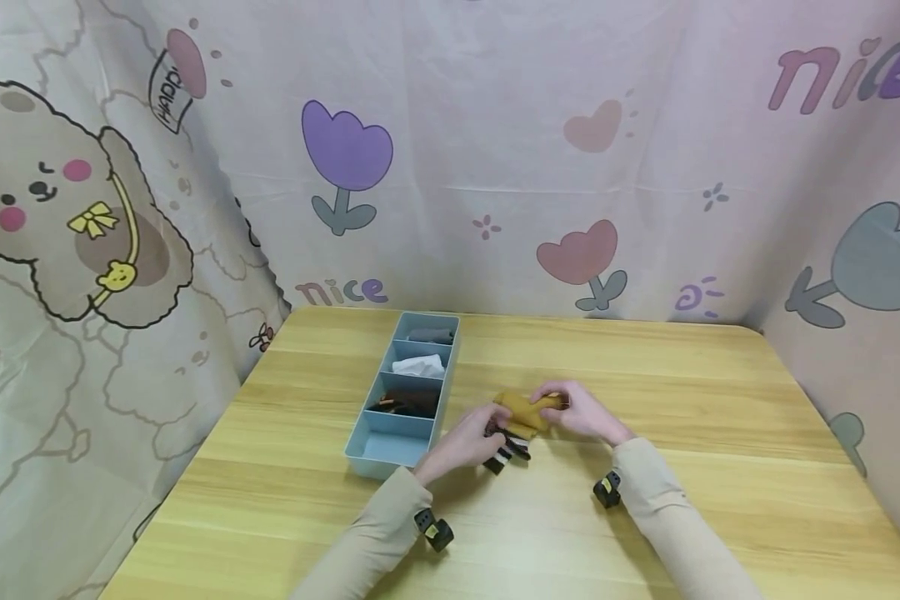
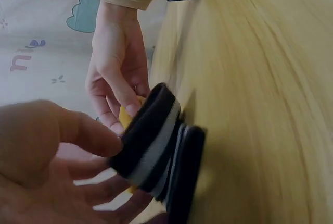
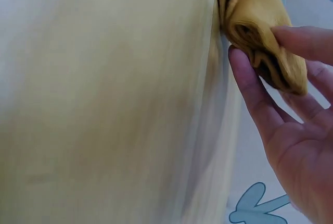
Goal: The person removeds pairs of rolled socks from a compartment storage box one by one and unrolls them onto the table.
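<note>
A folded yellow sock bundle [image 1: 523,411] with black-and-white striped cuffs [image 2: 156,146] lies low over the table between both hands. My left hand [image 1: 467,437] holds the striped end, its thumb on the near face of a cuff and the fingers behind. At the other end my right hand [image 1: 581,410] pinches the rolled yellow fabric [image 3: 265,21] between thumb and fingers. The right wrist view shows the roll's layered folds with a dark inside. Whether it is one sock or a pair cannot be told for sure.
Left of the hands stands a long light-blue divided box [image 1: 397,448]. Its back compartments hold a grey cloth item [image 1: 430,336], a white one [image 1: 418,367] and dark brown ones [image 1: 412,402]. Printed curtains [image 1: 450,167] hang behind the wooden table [image 1: 270,467].
</note>
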Action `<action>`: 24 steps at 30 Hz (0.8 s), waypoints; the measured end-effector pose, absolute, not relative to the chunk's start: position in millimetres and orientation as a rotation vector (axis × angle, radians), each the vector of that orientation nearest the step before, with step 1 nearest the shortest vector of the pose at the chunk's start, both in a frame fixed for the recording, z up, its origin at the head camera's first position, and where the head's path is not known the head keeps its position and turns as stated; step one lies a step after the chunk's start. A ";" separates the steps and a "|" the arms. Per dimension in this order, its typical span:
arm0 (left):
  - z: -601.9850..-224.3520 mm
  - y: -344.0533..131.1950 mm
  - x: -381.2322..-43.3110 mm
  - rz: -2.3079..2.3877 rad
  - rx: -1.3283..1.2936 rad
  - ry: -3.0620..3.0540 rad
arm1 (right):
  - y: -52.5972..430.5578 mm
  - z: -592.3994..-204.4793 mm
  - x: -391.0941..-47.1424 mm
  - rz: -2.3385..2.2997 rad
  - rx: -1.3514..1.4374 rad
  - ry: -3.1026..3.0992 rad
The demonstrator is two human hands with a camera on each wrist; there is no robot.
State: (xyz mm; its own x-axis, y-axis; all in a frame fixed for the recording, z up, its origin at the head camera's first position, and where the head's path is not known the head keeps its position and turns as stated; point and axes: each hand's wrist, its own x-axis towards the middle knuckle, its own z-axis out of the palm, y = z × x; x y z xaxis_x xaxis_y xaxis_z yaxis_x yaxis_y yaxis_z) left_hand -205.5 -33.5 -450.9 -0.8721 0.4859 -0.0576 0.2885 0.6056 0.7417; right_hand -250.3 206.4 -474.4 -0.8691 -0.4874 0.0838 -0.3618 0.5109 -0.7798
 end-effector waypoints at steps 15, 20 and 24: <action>-468.1 -23.6 -210.3 0.945 0.820 2.686 | 209.6 -473.8 -254.8 -1.264 -0.719 2.731; -472.4 -20.6 -212.0 0.882 0.877 2.738 | 208.6 -473.1 -259.4 -1.204 -0.699 2.734; -472.8 -19.8 -213.8 0.879 0.886 2.733 | 208.0 -472.6 -264.0 -1.160 -0.699 2.735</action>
State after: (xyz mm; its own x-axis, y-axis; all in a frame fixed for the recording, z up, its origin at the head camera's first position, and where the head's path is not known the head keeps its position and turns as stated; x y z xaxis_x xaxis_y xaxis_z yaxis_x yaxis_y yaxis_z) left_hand -213.8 -19.8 -472.8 -0.8174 0.5741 0.0476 0.4941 0.6563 0.5703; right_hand -264.0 208.0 -472.6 -0.8914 -0.4437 0.0931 -0.3754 0.6072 -0.7003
